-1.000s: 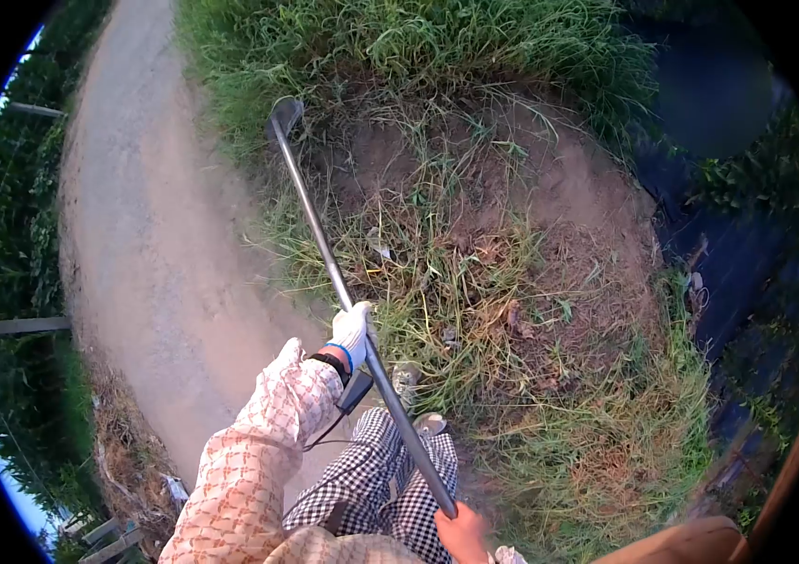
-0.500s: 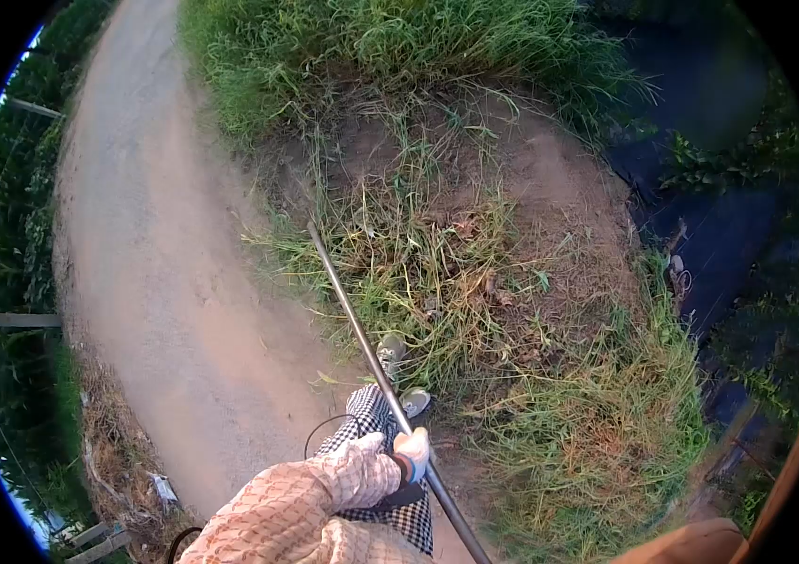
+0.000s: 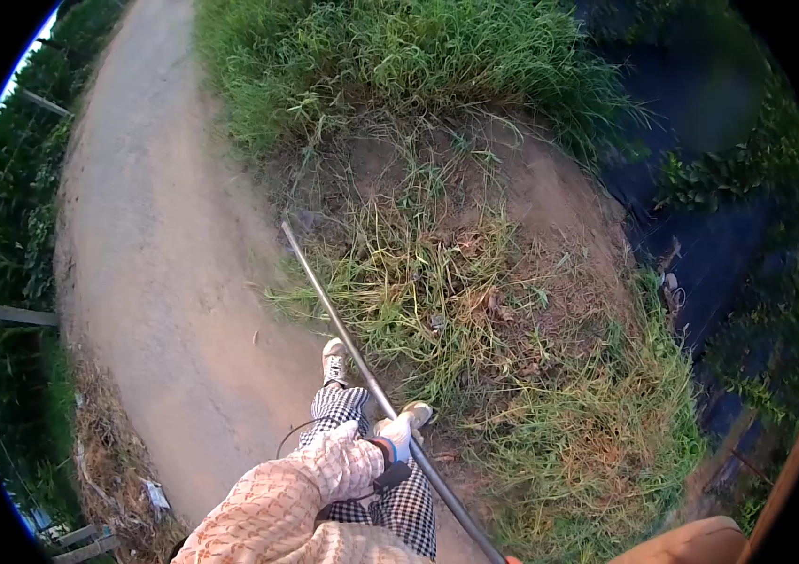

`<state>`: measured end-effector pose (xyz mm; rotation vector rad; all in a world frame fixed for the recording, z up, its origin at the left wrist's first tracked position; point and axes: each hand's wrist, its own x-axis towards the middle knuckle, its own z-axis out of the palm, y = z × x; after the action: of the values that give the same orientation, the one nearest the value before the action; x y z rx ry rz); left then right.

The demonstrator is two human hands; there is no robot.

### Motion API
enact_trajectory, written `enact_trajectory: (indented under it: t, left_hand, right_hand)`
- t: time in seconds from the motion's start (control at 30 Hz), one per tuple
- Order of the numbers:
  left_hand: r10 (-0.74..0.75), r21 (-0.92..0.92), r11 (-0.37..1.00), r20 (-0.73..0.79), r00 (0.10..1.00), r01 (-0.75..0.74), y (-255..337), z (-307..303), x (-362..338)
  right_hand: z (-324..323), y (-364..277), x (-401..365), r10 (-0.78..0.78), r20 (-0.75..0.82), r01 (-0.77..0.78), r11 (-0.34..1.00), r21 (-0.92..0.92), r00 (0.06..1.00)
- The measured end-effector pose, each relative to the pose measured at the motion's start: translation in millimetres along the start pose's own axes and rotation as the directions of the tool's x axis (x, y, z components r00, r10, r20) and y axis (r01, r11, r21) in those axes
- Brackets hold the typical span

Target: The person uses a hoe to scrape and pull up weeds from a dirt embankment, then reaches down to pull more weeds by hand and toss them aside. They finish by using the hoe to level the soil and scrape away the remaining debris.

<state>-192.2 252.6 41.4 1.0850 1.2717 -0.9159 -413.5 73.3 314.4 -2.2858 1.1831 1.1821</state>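
Note:
My left hand (image 3: 397, 437), in a pale white and blue glove, is wrapped around a long metal pole (image 3: 338, 329). The pole slants from its far tip, at the border of dirt path and cut grass, down to the bottom edge, where a small orange bit shows at its end. A patterned light sleeve (image 3: 268, 508) covers the left arm, with a dark object near the wrist. Cut grass (image 3: 418, 273) lies in a loose pile just right of the pole. My right hand is out of view.
A dirt path (image 3: 155, 254) curves along the left. Tall green grass (image 3: 399, 47) stands ahead, with dark water (image 3: 700, 244) beyond the bank at right. My shoes (image 3: 334, 363) are beside the pole. Concrete posts (image 3: 12, 312) stand at far left.
The pole's far tip has swung left, away from the pile. My left hand has shifted slightly left with it, and one foot has stepped left onto the path.

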Motion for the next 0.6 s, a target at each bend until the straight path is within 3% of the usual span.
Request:
enact_trajectory:
  t: [0.07,0.1,0.13,0.2,0.23,0.27,0.3,0.33,0.43,0.53,0.6]
  left_hand:
    - [0.09,0.076,0.994,-0.097,0.991,-0.082,43,-31,51]
    - [0.067,-0.105,0.991,-0.126,0.99,-0.081,82,-31,37]
    - [0.123,-0.102,0.986,-0.115,0.986,-0.135,113,-45,52]
    - [0.248,-0.199,0.947,-0.038,0.968,-0.251,179,-72,76]
    - [0.283,-0.106,0.952,-0.039,0.958,-0.286,230,-68,28]
    - [0.353,-0.09,0.932,0.0,0.936,-0.351,257,-95,72]
    - [0.3,-0.292,0.914,0.02,0.954,-0.281,297,-88,39]
    - [0.308,-0.37,0.891,0.07,0.949,-0.262,329,-96,39]
    - [0.362,-0.428,0.865,0.171,0.917,-0.261,410,-116,58]
    - [0.328,-0.383,0.889,0.152,0.932,-0.251,437,-103,84]
    - [0.272,-0.286,0.928,0.084,0.959,-0.239,404,-72,99]
  right_hand:
    - [32,-22,38,-0.069,0.052,0.065,0.995,0.077,0.996]
    - [37,-46,51,-0.111,0.024,0.108,0.988,0.114,0.994]
    - [39,-78,64,-0.152,-0.006,0.151,0.977,0.151,0.988]
    - [50,-133,101,-0.166,0.086,0.159,0.984,0.077,0.982]
    - [44,-168,111,-0.165,0.143,0.149,0.982,0.117,0.976]
    - [36,-203,117,-0.163,0.204,0.134,0.98,0.149,0.965]
    - [25,-239,119,-0.203,0.23,0.16,0.968,0.193,0.952]
    - [19,-271,120,-0.246,0.252,0.186,0.952,0.242,0.936]
    - [26,-340,132,-0.339,0.349,0.196,0.902,0.386,0.873]
    - [18,-369,130,-0.324,0.331,0.133,0.863,0.487,0.886]
    - [8,-358,112,-0.175,0.378,-0.056,0.848,0.527,0.909]
